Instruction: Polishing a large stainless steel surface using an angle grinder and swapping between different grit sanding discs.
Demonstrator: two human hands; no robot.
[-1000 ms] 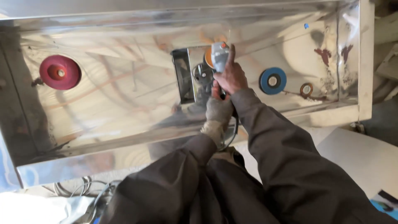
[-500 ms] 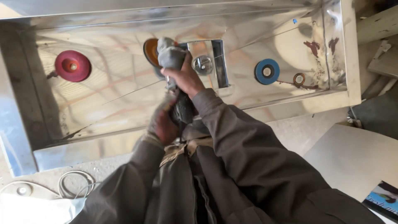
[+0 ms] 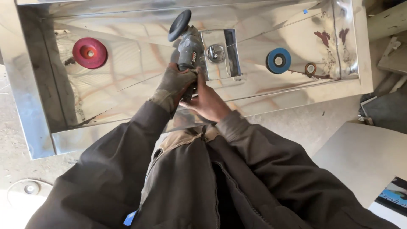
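Note:
A grey angle grinder (image 3: 189, 50) with a black round pad (image 3: 179, 24) is held over a shiny steel trough (image 3: 127, 91). The pad is tilted up on edge, just left of a square recess with a round drain fitting (image 3: 216, 53). My left hand (image 3: 174, 85), in a worn glove, grips the grinder's body. My bare right hand (image 3: 208, 101) holds the rear of the handle just below it. Dark jacket sleeves cover both arms.
Inside the trough lie a red disc (image 3: 89, 53) at the left, a blue disc (image 3: 278, 60) at the right and a small ring (image 3: 310, 68) beside it. A grey board (image 3: 360, 157) lies at the lower right. The floor is concrete (image 3: 17, 169).
The grinder has gone from the right of the square recess to its left. Its pad now stands on edge, and my gloved left hand has slid up onto the body.

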